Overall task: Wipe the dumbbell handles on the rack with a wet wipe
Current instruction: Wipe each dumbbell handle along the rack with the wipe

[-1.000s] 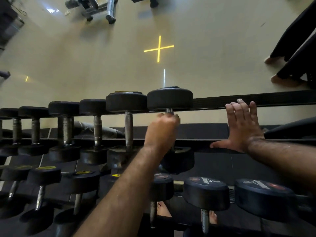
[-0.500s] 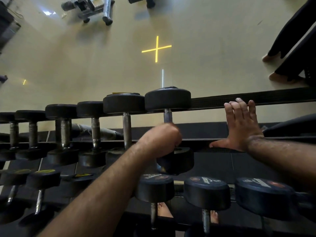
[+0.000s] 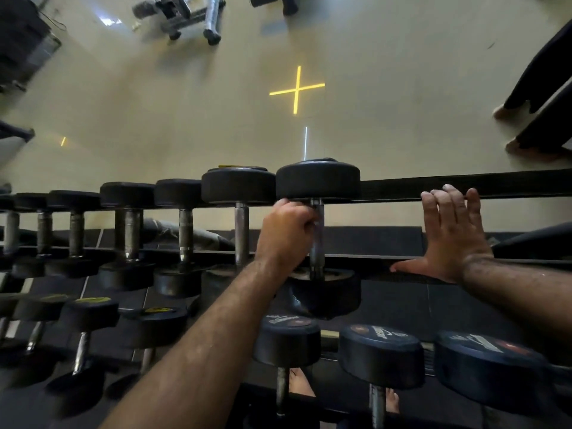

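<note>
A row of black dumbbells with steel handles lies across the top tier of the rack (image 3: 464, 185). My left hand (image 3: 288, 232) grips the upper part of the handle (image 3: 317, 252) of the rightmost top-tier dumbbell (image 3: 318, 181), fingers curled round the steel just below the far head. The wet wipe is hidden inside that fist. My right hand (image 3: 450, 235) rests flat on the bare rack to the right, fingers straight and reaching the far rail, thumb on the near rail.
More dumbbells fill the top tier to the left, the nearest handle (image 3: 241, 230) close beside my left hand. Bigger dumbbells (image 3: 382, 356) sit on the lower tier. A person's legs (image 3: 538, 97) stand at the far right; gym equipment (image 3: 192, 17) stands far across the floor.
My left hand has slid up the handle from near the closer head to just under the far head. My right hand has stayed on the rack.
</note>
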The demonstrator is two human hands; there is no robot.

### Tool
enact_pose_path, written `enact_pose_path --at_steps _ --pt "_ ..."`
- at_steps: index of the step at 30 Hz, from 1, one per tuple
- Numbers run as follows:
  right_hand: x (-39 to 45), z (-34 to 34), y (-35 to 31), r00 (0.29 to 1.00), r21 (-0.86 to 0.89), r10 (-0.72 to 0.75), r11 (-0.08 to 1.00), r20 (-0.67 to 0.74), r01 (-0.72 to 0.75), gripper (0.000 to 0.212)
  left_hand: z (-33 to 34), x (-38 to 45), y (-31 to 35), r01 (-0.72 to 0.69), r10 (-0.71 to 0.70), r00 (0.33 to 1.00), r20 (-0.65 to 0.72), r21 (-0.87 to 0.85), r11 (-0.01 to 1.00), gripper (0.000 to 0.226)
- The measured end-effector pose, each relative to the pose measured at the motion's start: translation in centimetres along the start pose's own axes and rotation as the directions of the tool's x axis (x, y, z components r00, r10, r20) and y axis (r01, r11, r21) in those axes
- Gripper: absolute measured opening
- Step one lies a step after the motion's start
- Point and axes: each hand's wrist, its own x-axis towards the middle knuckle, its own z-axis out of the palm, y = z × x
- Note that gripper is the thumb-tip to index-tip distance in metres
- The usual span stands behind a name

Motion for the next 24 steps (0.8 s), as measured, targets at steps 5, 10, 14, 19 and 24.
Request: enact_pose_path --at_steps 5,10,14,19,24 --pt "0.3 0.0 0.2 1.0 -0.032 -0.007 0.999 -0.006 0.006 0.16 -0.6 -1.3 -2.2 0.266 -0.155 0.948 0.278 -0.424 0.866 0.015" --pt "0.1 0.1 0.1 1.0 -0.042 -0.013 0.999 -0.01 0.013 0.16 3.0 1.6 -1.6 0.558 -0.782 0.555 0.282 -0.824 0.099 0.019" --pt "0.1 0.1 0.2 1.0 -0.061 -0.003 0.998 0.004 0.004 0.162 4.7 0.7 -2.5 0.681 -0.508 0.63 0.588 -0.733 -0.004 0.029" --pt "0.1 0.1 0.2 1.0 -0.05 0.003 0.999 0.016 -0.002 0.162 4.5 1.6 -5.2 0.676 -0.456 0.615 0.643 -0.728 -0.115 0.02" --pt "0.2 0.1 0.3 1.0 -0.042 0.004 0.999 0.013 -0.003 0.163 4.4 1.0 -4.5 0.832 -0.273 0.554 0.786 -0.535 0.147 0.027"
